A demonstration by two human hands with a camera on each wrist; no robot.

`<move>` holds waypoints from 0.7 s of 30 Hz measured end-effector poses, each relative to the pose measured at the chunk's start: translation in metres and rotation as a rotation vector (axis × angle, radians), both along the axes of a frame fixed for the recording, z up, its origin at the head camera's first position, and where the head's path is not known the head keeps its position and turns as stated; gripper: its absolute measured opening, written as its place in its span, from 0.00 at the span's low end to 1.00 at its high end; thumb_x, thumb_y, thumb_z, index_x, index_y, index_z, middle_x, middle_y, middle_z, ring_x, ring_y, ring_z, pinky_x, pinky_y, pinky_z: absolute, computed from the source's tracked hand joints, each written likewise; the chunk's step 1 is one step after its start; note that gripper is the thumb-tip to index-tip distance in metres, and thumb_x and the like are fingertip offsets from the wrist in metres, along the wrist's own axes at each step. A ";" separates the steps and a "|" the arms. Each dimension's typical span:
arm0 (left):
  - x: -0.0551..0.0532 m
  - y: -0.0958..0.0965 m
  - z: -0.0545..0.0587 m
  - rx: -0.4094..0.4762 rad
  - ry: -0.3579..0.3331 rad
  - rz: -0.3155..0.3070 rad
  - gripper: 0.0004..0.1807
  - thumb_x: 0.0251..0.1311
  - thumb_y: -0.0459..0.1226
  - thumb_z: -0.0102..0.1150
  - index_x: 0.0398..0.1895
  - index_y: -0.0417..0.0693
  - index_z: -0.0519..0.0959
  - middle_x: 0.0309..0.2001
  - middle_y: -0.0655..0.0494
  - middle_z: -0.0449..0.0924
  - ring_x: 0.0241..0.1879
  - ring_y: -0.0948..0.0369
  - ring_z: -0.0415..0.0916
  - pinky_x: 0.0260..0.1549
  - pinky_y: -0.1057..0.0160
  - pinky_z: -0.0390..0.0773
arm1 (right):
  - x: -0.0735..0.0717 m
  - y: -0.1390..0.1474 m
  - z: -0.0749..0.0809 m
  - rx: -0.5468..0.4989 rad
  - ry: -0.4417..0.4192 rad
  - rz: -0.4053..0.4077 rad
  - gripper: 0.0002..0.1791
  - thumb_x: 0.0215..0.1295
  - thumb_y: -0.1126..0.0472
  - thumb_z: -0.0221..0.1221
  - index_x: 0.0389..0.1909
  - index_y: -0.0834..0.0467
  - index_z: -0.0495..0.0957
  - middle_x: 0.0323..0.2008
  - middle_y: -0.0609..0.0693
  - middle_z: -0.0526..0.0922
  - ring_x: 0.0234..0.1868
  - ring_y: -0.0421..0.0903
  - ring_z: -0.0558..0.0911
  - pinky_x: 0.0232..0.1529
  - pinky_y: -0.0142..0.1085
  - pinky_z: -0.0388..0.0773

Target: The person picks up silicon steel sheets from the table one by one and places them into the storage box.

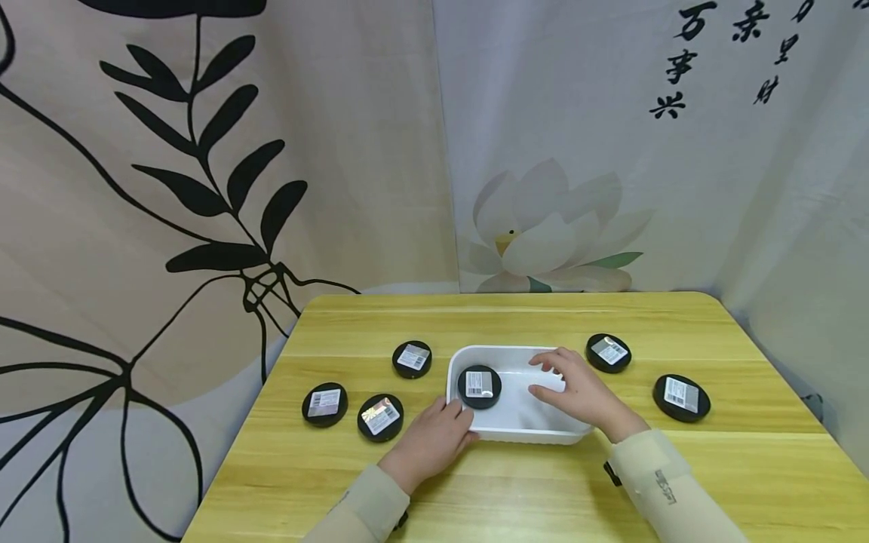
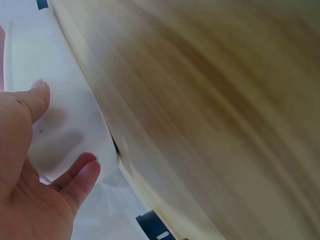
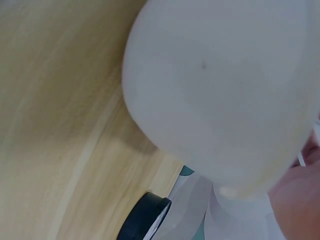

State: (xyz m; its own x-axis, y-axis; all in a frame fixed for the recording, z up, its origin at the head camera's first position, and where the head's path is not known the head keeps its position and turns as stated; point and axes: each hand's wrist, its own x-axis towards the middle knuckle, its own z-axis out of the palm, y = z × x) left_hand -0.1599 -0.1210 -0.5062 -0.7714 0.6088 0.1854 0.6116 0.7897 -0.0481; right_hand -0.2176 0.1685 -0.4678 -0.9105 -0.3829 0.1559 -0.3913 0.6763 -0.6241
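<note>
A white rectangular tray (image 1: 519,422) sits mid-table in the head view. Inside it, toward the left, lies a flat black round disc (image 1: 479,387) bearing a white barcode label. My left hand (image 1: 434,439) holds the tray's front left corner; in the left wrist view, its thumb (image 2: 40,100) and fingers (image 2: 80,182) lie against the white wall. Over the tray's right half hovers my right hand (image 1: 580,386), thumb and fingers spread apart with nothing between them. The tray's outer wall (image 3: 215,90) fills much of the right wrist view and mostly hides that hand.
Left of the tray lie three similar discs: one farther back (image 1: 412,359), one leftmost (image 1: 324,404) and one nearer the hand (image 1: 380,417). Two more discs, one behind (image 1: 608,353) and one outermost (image 1: 682,397), lie to the right. Patterned curtains (image 1: 380,151) hang behind the wooden table (image 1: 523,498).
</note>
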 end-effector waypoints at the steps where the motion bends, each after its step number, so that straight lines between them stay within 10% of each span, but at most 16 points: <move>1: 0.000 0.000 0.000 0.001 0.004 -0.001 0.15 0.73 0.54 0.51 0.40 0.53 0.75 0.38 0.59 0.75 0.38 0.59 0.67 0.41 0.62 0.74 | 0.000 0.000 -0.001 0.001 0.013 0.001 0.24 0.63 0.50 0.68 0.57 0.54 0.79 0.48 0.54 0.79 0.50 0.56 0.77 0.50 0.47 0.75; 21: -0.001 -0.001 -0.003 0.011 -0.011 0.003 0.15 0.73 0.54 0.50 0.40 0.54 0.74 0.39 0.60 0.74 0.39 0.59 0.66 0.42 0.62 0.74 | 0.008 0.014 -0.018 -0.032 0.184 -0.050 0.16 0.61 0.57 0.69 0.48 0.57 0.83 0.50 0.51 0.80 0.54 0.50 0.72 0.54 0.52 0.72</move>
